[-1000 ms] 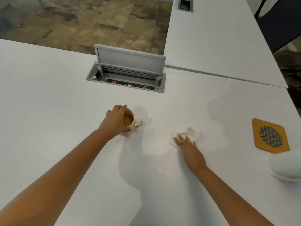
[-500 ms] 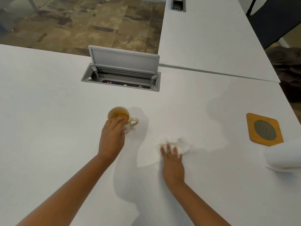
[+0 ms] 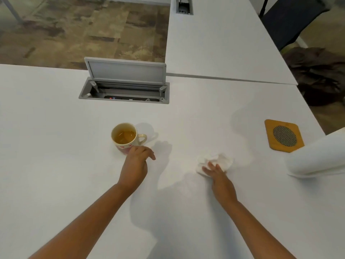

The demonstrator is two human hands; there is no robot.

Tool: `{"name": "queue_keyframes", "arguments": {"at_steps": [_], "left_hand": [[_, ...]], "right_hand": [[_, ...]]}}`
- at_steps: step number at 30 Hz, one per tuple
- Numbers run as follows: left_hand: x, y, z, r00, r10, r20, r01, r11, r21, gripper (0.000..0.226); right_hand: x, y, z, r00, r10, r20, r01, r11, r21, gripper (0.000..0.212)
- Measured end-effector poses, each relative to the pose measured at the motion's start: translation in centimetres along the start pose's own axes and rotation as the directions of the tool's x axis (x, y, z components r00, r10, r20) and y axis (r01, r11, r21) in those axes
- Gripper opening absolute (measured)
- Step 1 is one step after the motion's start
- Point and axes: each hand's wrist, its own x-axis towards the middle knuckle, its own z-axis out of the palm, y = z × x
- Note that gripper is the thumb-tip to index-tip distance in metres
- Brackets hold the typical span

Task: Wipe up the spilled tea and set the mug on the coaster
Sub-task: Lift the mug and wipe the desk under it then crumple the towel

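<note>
You're looking down at a white table; a mug of tea stands upright left of centre; a crumpled paper towel lies to its right; a wooden coaster sits near the right edge; a white paper roll lies just beside it; an open cable hatch is set into the top.

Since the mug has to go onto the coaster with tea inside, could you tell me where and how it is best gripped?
Probably by the handle. The mug stands upright, partly full, its handle pointing right, toward the coaster. Come in from the right, level with the table, hook fingers through the loop and lift straight up. The left hand sits at its near side; the right hand presses the tissue.
</note>
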Motion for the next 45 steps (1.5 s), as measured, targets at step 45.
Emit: {"name": "queue_keyframes", "arguments": {"at_steps": [45], "left_hand": [[2.5,13.3,5.1,0.769,-0.321,0.552,0.636,0.302,-0.710,0.019]], "right_hand": [[-2.1,-7.3,-8.6,0.976,0.215,-0.035,-0.108,0.619,0.778,0.036]]}}
